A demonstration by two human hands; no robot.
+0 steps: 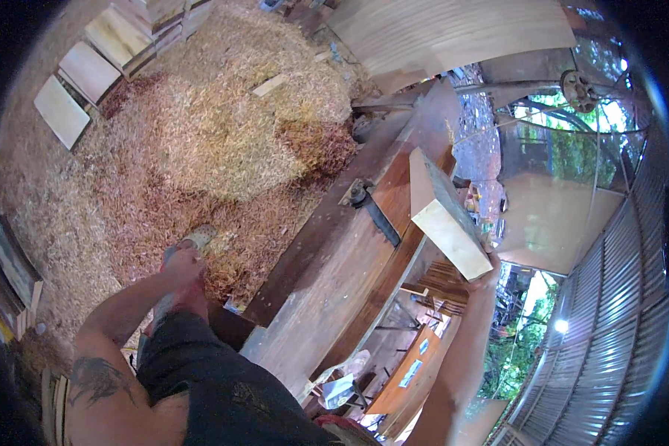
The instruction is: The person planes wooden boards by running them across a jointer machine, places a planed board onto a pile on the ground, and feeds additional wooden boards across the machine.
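A thick, pale wooden block (453,236) is tilted in the air above the right side of a long wooden bench. My right hand (485,273) grips its lower right corner, with most of the fingers hidden behind the wood. My left arm hangs bent at the left, and my left hand (188,266) is low beside my leg, over the wood shavings. Its fingers are too small and blurred to make out. On the bench (312,297) a dark metal bar-like fitting (375,214) lies across the surface, just left of the block.
A broad heap of wood shavings (230,126) covers the floor left of the bench. Cut boards (89,70) stand at the far left, with more stacked boards (15,260) nearer. A large sheet panel (453,37) is at the back. Corrugated metal (595,327) lines the right.
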